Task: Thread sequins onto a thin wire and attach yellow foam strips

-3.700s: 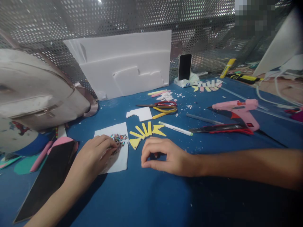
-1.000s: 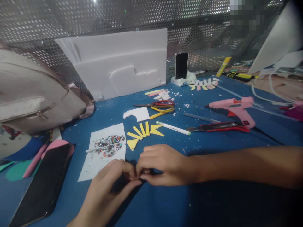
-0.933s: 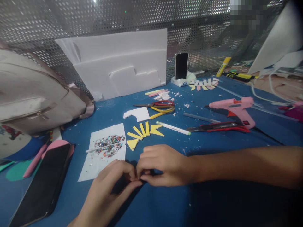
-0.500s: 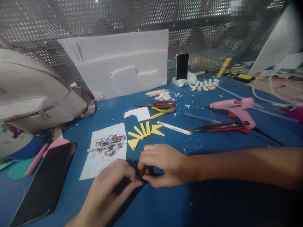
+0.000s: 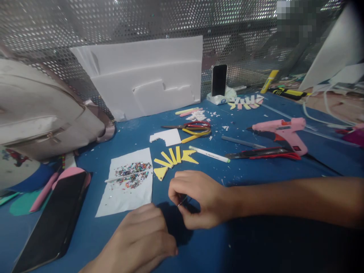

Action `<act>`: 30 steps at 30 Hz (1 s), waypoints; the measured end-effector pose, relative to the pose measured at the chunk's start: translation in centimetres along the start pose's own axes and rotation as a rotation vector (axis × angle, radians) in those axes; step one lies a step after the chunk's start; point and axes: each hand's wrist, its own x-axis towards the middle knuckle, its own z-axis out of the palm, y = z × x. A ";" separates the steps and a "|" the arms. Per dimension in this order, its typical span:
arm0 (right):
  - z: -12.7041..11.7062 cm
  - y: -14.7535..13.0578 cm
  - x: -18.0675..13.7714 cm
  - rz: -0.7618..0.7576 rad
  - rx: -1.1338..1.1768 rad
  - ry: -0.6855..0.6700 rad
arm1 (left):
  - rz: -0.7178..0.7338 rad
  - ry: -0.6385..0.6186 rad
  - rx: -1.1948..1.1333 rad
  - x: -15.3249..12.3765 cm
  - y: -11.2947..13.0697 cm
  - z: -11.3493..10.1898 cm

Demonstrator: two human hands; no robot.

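Observation:
My right hand [image 5: 199,199] is closed in a pinch above the blue table. A small thin dark piece with a shiny edge [image 5: 182,201] shows between its thumb and fingers; its kind is unclear. My left hand [image 5: 142,235] lies lower and to the left, its fingers curled under, so whatever they hold is hidden. Beyond it rests a white paper sheet [image 5: 113,203] bearing colourful shiny flakes [image 5: 136,173] and a thin white stick [image 5: 116,179]. Cut yellow pieces [image 5: 172,156] lie fanned out just past my right hand.
Scissors [image 5: 196,127], a white foam scrap [image 5: 172,137], a pen [image 5: 210,154], a utility knife [image 5: 261,152] and a pink glue gun [image 5: 280,127] lie farther back. To the left are a dark phone [image 5: 51,223] and a pale bag [image 5: 48,110]. A white board [image 5: 148,76] stands behind.
My hands have parted. The left one has moved down and turned its back upward; the right has shifted slightly right, and a thin shiny edge now shows in its pinch.

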 end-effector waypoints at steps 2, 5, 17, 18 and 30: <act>0.0 0.0 0.0 -0.018 0.003 0.002 | -0.023 0.020 0.042 -0.1 -0.2 0.2; 0.0 -0.1 -0.1 -0.052 -0.008 -0.019 | -0.053 0.109 0.145 -0.1 -0.5 0.6; 0.3 0.8 -0.2 -0.171 -0.045 -0.088 | -0.080 0.235 0.214 -0.2 -0.8 0.9; 0.2 0.9 -0.2 -0.187 -0.045 -0.091 | -0.081 0.234 0.206 -0.1 -0.7 0.8; 0.0 0.4 0.0 -0.073 0.060 -0.043 | -0.092 0.211 0.295 -0.6 -2.4 0.5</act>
